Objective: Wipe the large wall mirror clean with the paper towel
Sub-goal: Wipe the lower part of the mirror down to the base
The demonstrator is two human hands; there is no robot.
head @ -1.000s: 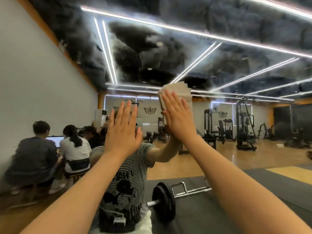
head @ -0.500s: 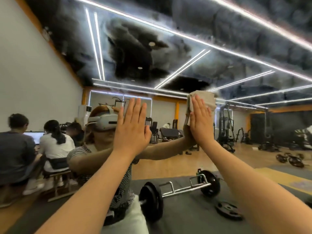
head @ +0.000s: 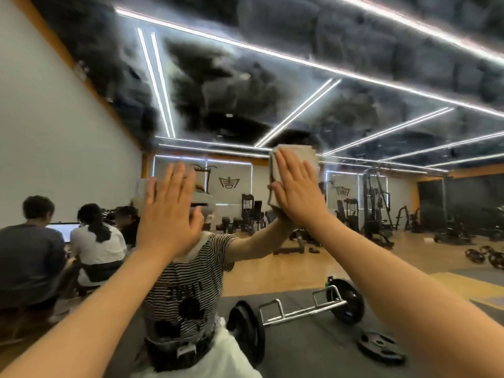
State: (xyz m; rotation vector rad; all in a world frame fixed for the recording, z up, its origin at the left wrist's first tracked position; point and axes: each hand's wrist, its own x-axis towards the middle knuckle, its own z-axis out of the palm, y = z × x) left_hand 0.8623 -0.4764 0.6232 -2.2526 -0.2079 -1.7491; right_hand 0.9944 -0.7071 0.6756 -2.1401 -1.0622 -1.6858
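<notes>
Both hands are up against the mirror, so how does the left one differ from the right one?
The right hand presses a folded paper towel flat against the mirror; the left hand has nothing under it. The right hand sits higher than the left hand. The right hand's fingers lie closer together; the left hand's are spread a little more. Both are raised with straight fingers, palms toward the glass.

The left hand (head: pixel 169 214) lies flat on the mirror (head: pixel 272 91), left of the right hand (head: pixel 297 190), which presses the paper towel (head: pixel 305 154) against it.
</notes>
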